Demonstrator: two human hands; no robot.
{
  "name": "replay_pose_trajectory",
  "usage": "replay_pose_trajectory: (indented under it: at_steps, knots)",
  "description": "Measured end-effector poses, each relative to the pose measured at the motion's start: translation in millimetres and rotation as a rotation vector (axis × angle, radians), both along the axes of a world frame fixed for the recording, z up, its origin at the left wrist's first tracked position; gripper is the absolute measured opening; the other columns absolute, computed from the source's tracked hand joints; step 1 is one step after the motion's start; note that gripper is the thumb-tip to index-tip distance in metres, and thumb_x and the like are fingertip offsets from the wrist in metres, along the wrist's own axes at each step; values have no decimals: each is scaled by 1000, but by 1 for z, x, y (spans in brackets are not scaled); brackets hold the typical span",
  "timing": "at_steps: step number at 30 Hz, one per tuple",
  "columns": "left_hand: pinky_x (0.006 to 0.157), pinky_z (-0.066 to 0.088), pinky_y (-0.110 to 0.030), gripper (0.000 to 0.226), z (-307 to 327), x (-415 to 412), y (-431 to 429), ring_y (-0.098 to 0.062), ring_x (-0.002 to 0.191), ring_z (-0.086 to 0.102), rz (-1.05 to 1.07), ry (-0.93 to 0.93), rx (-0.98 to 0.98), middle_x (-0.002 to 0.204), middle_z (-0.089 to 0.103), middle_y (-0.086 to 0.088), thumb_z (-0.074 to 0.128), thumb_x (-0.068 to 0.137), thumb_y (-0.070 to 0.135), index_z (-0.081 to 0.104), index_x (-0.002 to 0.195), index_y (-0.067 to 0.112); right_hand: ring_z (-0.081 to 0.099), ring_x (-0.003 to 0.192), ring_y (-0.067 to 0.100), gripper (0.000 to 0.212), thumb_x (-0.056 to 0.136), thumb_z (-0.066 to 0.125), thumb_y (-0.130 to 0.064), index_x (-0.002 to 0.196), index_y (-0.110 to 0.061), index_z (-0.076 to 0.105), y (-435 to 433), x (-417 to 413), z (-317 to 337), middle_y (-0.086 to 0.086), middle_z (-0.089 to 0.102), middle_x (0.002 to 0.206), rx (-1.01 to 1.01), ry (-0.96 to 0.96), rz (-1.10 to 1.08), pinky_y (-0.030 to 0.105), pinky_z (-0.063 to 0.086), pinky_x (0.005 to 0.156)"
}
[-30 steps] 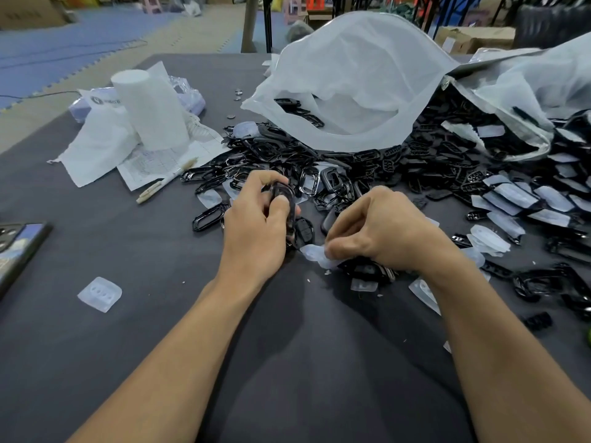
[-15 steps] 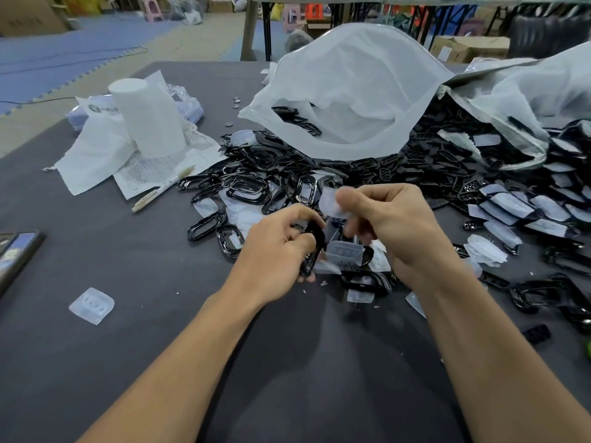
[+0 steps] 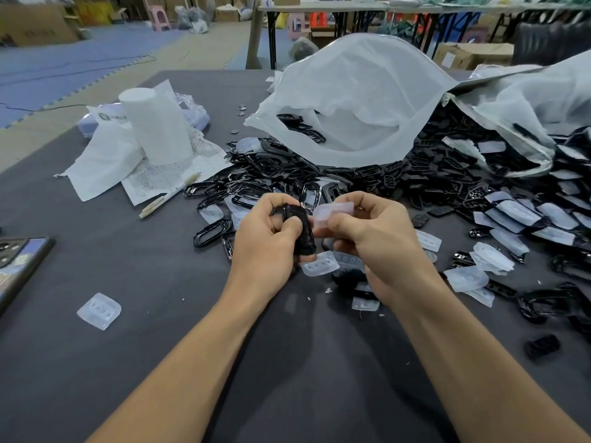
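Observation:
My left hand [image 3: 265, 247] grips a black plastic frame [image 3: 303, 231], held upright just above the grey table [image 3: 144, 314]. My right hand [image 3: 380, 241] pinches a clear soft insert [image 3: 331, 212] between thumb and fingers, its left end touching the top of the black frame. Both hands are close together over the near edge of a heap of black frames [image 3: 265, 177]. Another clear insert [image 3: 319, 263] lies on the table right below my hands.
White plastic bags [image 3: 361, 100] lie open behind the heap. More clear inserts [image 3: 524, 215] and black parts cover the right side. A paper roll [image 3: 156, 126], sheets and a pen [image 3: 169, 195] sit at left. A phone [image 3: 19, 266] and a lone insert [image 3: 99, 310] lie near left.
My right hand has picked a clear insert off the table and lifted it. Both hands have come together, the insert now meeting the black frame in my left hand.

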State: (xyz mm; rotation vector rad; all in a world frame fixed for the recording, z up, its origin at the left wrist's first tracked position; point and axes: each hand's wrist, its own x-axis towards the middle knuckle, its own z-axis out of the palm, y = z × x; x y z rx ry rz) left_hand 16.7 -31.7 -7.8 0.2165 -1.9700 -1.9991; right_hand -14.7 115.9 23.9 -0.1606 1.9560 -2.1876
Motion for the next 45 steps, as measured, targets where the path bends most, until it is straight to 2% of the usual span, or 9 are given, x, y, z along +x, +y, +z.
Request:
replay_pose_trajectory:
  at_steps: [5, 10, 13, 15, 18, 23, 31, 37, 45]
  knots:
    - [59, 63, -40, 32, -1, 0, 1, -22, 74, 74, 9, -2, -1, 86, 77, -10, 52, 98, -4, 61, 95, 27, 74, 76, 23, 26, 88, 68, 7, 77, -13, 56, -3, 2, 1, 19, 78, 89, -108, -60, 10, 25, 55, 58]
    - [48, 42, -24, 23, -3, 0, 1, -3, 45, 51, 32, 4, -147, 55, 60, 13, 56, 89, 11, 58, 91, 33, 46, 67, 25, 22, 87, 76, -1, 73, -14, 65, -10, 4, -1, 17, 64, 78, -54, 12, -44, 32, 38, 62]
    - [48, 38, -27, 22, -3, -2, 2, -13, 50, 46, 28, 6, -139, 55, 56, -2, 61, 91, 13, 61, 91, 35, 50, 58, 10, 21, 86, 79, -5, 69, -13, 69, -13, 7, -1, 2, 60, 66, -48, 44, -21, 20, 44, 58]
    - [59, 53, -38, 14, 0, -2, 3, -23, 63, 59, -20, 22, -39, 70, 65, -18, 65, 95, 13, 68, 94, 26, 58, 61, 11, 19, 86, 80, -7, 69, -9, 72, -14, 8, -1, 4, 65, 66, -28, 37, 11, 22, 51, 61]
    - [65, 61, -37, 15, 4, 1, 5, -20, 70, 69, -64, 0, 127, 78, 72, -10, 64, 99, 10, 73, 91, 19, 68, 68, 17, 14, 83, 83, -19, 69, -17, 79, -16, 8, -6, 1, 75, 70, 155, 72, -45, 35, 58, 72]
    - [58, 59, -29, 18, 9, 3, 11, -20, 73, 68, -102, -54, 386, 87, 74, -10, 59, 104, 11, 77, 101, 14, 65, 63, -6, 20, 79, 82, -45, 67, -31, 78, -19, 10, -11, -22, 70, 62, 449, 292, -244, 6, 43, 57]
    - [81, 63, -39, 37, 11, 3, 5, -32, 106, 74, -274, -76, 749, 120, 74, -22, 36, 101, 8, 67, 121, 2, 59, 56, -4, 25, 83, 81, -33, 61, -26, 71, -19, 1, -15, -22, 64, 56, 534, 332, -228, 8, 39, 54]
    - [78, 62, -35, 56, 8, 2, 5, -34, 103, 74, -313, -38, 770, 122, 72, -25, 46, 65, -2, 61, 119, -1, 61, 60, -3, 27, 80, 83, -35, 61, -23, 68, -19, 1, -16, -24, 64, 59, 562, 394, -269, 7, 40, 54]
    - [74, 62, -30, 41, 7, -1, 9, -34, 98, 65, -236, -15, 690, 116, 75, -21, 36, 83, -17, 62, 109, 2, 57, 63, 8, 34, 77, 81, -45, 72, -22, 56, -21, 2, -16, -10, 62, 63, 610, 384, -315, 21, 42, 56]
